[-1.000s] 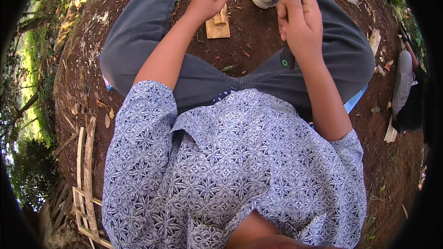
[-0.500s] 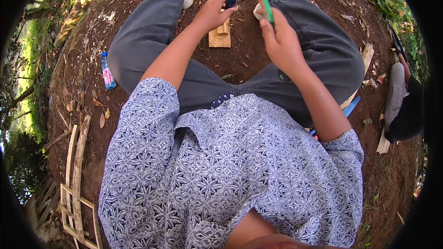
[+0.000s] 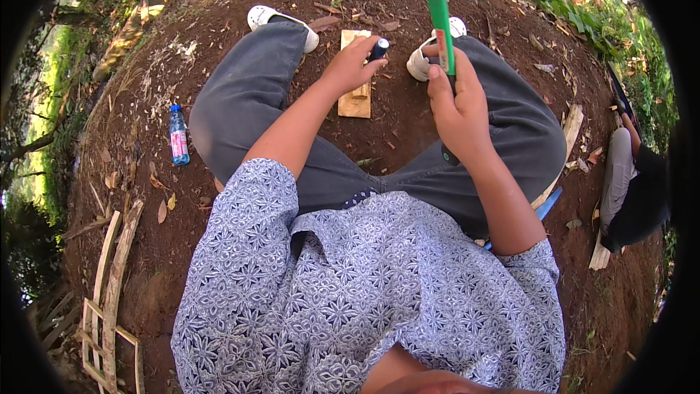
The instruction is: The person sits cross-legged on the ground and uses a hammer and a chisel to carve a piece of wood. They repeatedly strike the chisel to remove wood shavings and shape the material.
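Note:
My left hand (image 3: pixel 347 67) is closed round the dark handle of a chisel-like tool (image 3: pixel 378 49), whose pale round end points up. The tool's lower end is hidden by my fingers. Beneath that hand a pale wooden board (image 3: pixel 355 108) lies on the ground between my legs, with a smaller wood piece (image 3: pixel 360 93) on top. In my right hand (image 3: pixel 461 109) is a claw hammer (image 3: pixel 440 18), gripped by its green and black handle. The hammer is held up to the right of the board, its metal head apart from the tool.
My bent legs (image 3: pixel 244 95) in dark trousers frame the board on bare brown soil. At left are a blue-capped plastic bottle (image 3: pixel 178 136) and several wooden strips (image 3: pixel 119 284). A blue object (image 3: pixel 548 203) pokes out beside my right leg, near a wooden plank (image 3: pixel 571 131).
The whole view has shifted, so the board and legs appear lower. The hammer head, partly cut off before, is now fully visible. My left hand keeps its hold on the dark-handled tool.

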`<action>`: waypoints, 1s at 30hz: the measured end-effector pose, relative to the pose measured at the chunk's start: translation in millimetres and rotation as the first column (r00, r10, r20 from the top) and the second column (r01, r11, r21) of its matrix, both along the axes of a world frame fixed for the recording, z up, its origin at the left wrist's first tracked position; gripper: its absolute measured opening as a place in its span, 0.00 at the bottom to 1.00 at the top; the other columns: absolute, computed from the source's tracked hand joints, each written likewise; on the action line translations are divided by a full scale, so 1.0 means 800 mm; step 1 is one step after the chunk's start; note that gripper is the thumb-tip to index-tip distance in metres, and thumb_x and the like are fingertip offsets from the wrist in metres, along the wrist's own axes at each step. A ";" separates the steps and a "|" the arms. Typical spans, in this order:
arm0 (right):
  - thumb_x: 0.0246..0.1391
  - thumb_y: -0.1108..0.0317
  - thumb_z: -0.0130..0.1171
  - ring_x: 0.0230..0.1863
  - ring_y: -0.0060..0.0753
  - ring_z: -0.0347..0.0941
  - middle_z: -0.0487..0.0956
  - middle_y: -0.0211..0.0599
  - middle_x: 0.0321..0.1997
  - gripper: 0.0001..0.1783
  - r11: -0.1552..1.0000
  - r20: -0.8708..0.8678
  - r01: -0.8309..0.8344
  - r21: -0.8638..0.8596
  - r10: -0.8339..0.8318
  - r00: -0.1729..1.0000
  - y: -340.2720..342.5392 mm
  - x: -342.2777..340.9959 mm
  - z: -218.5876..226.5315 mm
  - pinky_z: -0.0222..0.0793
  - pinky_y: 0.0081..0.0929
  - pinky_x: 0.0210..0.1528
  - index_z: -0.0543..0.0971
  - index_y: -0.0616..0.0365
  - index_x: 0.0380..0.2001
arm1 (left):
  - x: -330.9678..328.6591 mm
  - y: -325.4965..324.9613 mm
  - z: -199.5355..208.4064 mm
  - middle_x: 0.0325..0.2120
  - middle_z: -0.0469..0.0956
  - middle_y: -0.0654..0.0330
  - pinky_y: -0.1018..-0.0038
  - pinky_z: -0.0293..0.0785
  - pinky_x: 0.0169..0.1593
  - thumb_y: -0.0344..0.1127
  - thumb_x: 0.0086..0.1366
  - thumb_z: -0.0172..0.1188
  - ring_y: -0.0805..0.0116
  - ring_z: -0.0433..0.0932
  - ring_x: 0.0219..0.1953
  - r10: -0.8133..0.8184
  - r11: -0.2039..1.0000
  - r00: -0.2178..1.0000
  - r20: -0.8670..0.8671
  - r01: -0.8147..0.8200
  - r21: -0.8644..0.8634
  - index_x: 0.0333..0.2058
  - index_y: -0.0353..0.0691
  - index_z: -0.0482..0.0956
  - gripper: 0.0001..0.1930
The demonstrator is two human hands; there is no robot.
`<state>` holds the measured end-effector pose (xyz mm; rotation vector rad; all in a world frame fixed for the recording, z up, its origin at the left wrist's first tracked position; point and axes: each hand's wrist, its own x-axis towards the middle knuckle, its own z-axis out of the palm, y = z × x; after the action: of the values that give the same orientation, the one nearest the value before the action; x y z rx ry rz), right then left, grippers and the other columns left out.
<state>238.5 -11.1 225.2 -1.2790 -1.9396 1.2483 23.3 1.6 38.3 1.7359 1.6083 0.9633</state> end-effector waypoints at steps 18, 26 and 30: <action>0.52 0.59 0.75 0.30 0.31 0.83 0.81 0.41 0.29 0.21 0.971 -0.140 0.047 -0.234 -0.082 0.987 0.092 -0.063 -0.151 0.76 0.28 0.30 0.75 0.61 0.36 | -0.003 -0.018 0.062 0.47 0.78 0.49 0.61 0.78 0.48 0.40 0.66 0.66 0.49 0.80 0.47 -0.081 0.989 0.971 -0.224 0.051 -0.136 0.58 0.39 0.73 0.24; 0.55 0.62 0.75 0.26 0.23 0.82 0.82 0.34 0.27 0.18 0.953 -0.189 0.022 -0.302 -0.083 0.978 0.092 -0.066 -0.187 0.74 0.26 0.27 0.75 0.59 0.37 | 0.081 -0.057 0.292 0.33 0.78 0.61 0.73 0.72 0.43 0.46 0.73 0.59 0.72 0.77 0.39 -0.498 0.762 0.443 0.745 0.634 0.132 0.55 0.31 0.77 0.23; 0.58 0.60 0.72 0.25 0.20 0.82 0.82 0.31 0.30 0.18 0.975 -0.196 -0.004 -0.221 -0.040 0.980 0.097 -0.062 -0.184 0.69 0.20 0.21 0.74 0.58 0.40 | 0.184 -0.046 0.386 0.32 0.76 0.59 0.75 0.71 0.37 0.50 0.75 0.51 0.72 0.75 0.33 -0.475 0.345 -0.405 0.781 0.731 0.589 0.55 0.28 0.76 0.27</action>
<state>188.9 66.6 78.1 -1.2195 -1.6813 1.5549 170.6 -35.4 347.0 0.9309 -0.3982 0.7987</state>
